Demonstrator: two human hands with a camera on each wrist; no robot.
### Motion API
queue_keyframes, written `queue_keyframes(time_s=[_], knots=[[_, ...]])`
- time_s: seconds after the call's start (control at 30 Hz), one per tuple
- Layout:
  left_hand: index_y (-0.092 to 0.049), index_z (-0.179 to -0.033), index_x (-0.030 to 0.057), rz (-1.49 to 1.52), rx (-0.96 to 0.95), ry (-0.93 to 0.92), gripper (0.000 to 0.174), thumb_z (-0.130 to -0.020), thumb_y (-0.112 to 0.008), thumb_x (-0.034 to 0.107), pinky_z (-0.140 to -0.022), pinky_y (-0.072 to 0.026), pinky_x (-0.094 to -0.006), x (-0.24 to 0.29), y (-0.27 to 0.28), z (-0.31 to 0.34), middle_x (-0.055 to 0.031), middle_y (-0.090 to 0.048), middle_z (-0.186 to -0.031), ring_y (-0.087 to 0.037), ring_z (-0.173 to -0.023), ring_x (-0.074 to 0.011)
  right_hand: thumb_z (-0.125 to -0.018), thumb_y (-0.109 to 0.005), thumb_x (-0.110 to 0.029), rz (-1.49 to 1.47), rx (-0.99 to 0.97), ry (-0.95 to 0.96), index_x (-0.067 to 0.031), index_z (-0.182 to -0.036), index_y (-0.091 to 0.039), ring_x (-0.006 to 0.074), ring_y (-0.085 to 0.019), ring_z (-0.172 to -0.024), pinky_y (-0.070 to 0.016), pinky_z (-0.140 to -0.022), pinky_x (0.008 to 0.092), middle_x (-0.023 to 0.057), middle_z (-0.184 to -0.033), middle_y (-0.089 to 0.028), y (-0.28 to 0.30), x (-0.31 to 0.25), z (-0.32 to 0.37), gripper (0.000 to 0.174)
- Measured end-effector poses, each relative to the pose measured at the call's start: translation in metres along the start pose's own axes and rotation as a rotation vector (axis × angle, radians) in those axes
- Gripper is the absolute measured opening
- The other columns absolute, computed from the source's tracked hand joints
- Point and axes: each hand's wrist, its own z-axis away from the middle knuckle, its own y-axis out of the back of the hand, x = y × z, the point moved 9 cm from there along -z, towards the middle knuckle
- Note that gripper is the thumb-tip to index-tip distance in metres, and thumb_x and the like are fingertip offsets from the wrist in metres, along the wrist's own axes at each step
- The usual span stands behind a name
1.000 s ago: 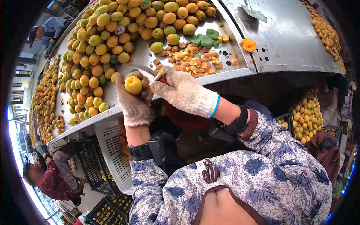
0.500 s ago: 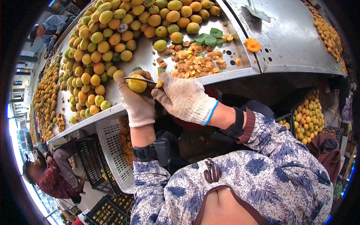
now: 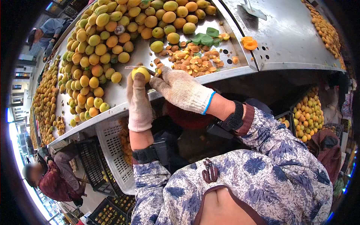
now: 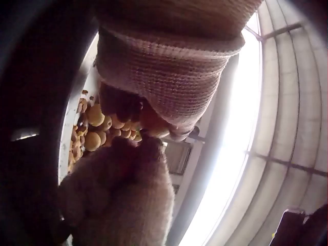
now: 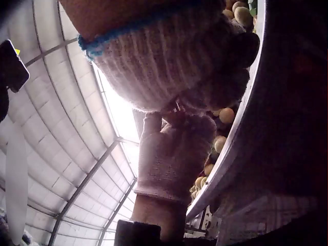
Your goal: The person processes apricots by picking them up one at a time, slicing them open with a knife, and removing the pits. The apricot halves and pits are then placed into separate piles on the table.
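Both hands wear knitted work gloves and meet over the front edge of the metal table [image 3: 116,90]. My left hand [image 3: 140,107] holds a yellow apricot [image 3: 141,72] up between its fingers, with a darkened fingertip lying over the fruit's near side. In my right hand [image 3: 183,90], which has a blue cuff edge, is a small knife [image 3: 130,67], its blade lying across the apricot's far side. The right thumb comes close to the fruit. In the right wrist view the left glove [image 5: 171,159] meets the right glove [image 5: 164,66], and the apricot is mostly hidden.
A large heap of apricots [image 3: 96,69] covers the table's left and back. Halved pieces [image 3: 193,56] lie near the front, beside green leaves [image 3: 204,39]. Opened orange fruit [image 3: 249,43] sits by the divider. Below stand a white crate [image 3: 114,150] and a crate of apricots [image 3: 308,114].
The knife has come up and been laid across the apricot. My left hand has turned, so its fingers now cover the fruit's near side and the blade shows behind it.
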Motion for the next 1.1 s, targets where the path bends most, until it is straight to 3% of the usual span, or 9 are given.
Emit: queue_keyframes(time_s=[0.13, 0.3, 0.43, 0.6, 0.83, 1.0, 1.07, 1.1], knots=[[-0.052, -0.12, -0.0024, 0.034, 0.024, -0.004, 0.056, -0.095, -0.053, 0.047, -0.091, -0.0472, -0.0339, -0.008, 0.006, 0.006, -0.011, -0.059, -0.109, -0.058, -0.099, -0.0203, -0.095, -0.045, -0.04, 0.018, -0.034, -0.014, 0.0022, -0.102, -0.053, 0.0454, -0.062, -0.086, -0.0487, -0.075, 0.0524, 0.028, -0.086, -0.064, -0.004, -0.004, 0.006, 0.043], [-0.055, -0.111, 0.0003, 0.604, 0.104, 0.254, 0.052, -0.095, -0.05, 0.05, -0.087, -0.0499, -0.0379, -0.048, -0.005, 0.006, -0.0121, -0.06, -0.106, -0.06, -0.096, -0.0241, -0.094, -0.046, -0.037, 0.1, 0.055, -0.06, 0.0001, -0.102, -0.051, 0.0434, -0.063, -0.084, -0.0491, -0.072, 0.0534, 0.0263, -0.084, -0.064, -0.008, 0.0, 0.013, 0.039], [-0.053, -0.116, -0.0024, 0.506, 0.062, 0.24, 0.048, -0.098, -0.049, 0.042, -0.088, -0.048, -0.0353, -0.043, -0.008, 0.002, -0.0117, -0.06, -0.105, -0.059, -0.096, -0.0222, -0.094, -0.046, -0.039, 0.116, 0.107, -0.051, -0.0011, -0.103, -0.051, 0.0433, -0.064, -0.083, -0.0492, -0.071, 0.0536, 0.025, -0.083, -0.064, -0.001, 0.006, 0.009, 0.039], [-0.054, -0.117, -0.0038, 0.115, 0.035, -0.013, 0.046, -0.099, -0.046, 0.038, -0.091, -0.0481, -0.0352, -0.002, -0.006, 0.004, -0.0162, -0.06, -0.11, -0.059, -0.101, -0.0242, -0.093, -0.047, -0.04, 0.139, 0.077, -0.025, -0.0006, -0.104, -0.051, 0.0424, -0.064, -0.082, -0.0499, -0.069, 0.0527, 0.0228, -0.084, -0.066, 0.006, -0.008, 0.006, 0.041], [-0.055, -0.113, -0.0038, 0.504, 0.181, 0.241, 0.067, -0.096, -0.037, 0.059, -0.089, -0.049, -0.0396, -0.039, -0.009, 0.009, -0.0162, -0.063, -0.104, -0.062, -0.093, -0.0269, -0.093, -0.048, -0.038, 0.143, 0.171, 0.013, -0.0032, -0.105, -0.05, 0.0424, -0.064, -0.076, -0.0499, -0.064, 0.0533, 0.0213, -0.079, -0.065, -0.007, -0.004, 0.018, 0.037], [-0.054, -0.114, -0.0019, 0.457, 0.162, 0.256, 0.063, -0.096, -0.041, 0.057, -0.085, -0.0492, -0.0357, -0.04, -0.005, 0.005, -0.0121, -0.063, -0.101, -0.06, -0.091, -0.0227, -0.093, -0.048, -0.037, 0.1, 0.193, 0.066, -0.0044, -0.105, -0.051, 0.0416, -0.064, -0.077, -0.0499, -0.065, 0.0536, 0.0212, -0.08, -0.065, -0.002, -0.007, 0.012, 0.035], [-0.053, -0.114, -0.0011, -0.138, 0.071, -0.047, 0.05, -0.097, -0.049, 0.046, -0.078, -0.048, -0.03, -0.005, -0.006, 0.002, -0.0075, -0.061, -0.097, -0.057, -0.088, -0.0157, -0.093, -0.048, -0.036, 0.137, 0.09, -0.023, -0.0036, -0.105, -0.051, 0.042, -0.064, -0.078, -0.0504, -0.067, 0.0528, 0.0218, -0.081, -0.065, 0.0, -0.003, 0.007, 0.035], [-0.053, -0.114, -0.0011, -0.137, 0.069, -0.046, 0.05, -0.097, -0.049, 0.046, -0.078, -0.048, -0.03, -0.005, -0.007, 0.003, -0.0075, -0.061, -0.097, -0.057, -0.088, -0.0157, -0.093, -0.048, -0.036, 0.138, 0.091, -0.024, -0.0036, -0.105, -0.051, 0.042, -0.064, -0.078, -0.0504, -0.067, 0.0528, 0.0218, -0.081, -0.065, 0.002, -0.004, 0.008, 0.035]])
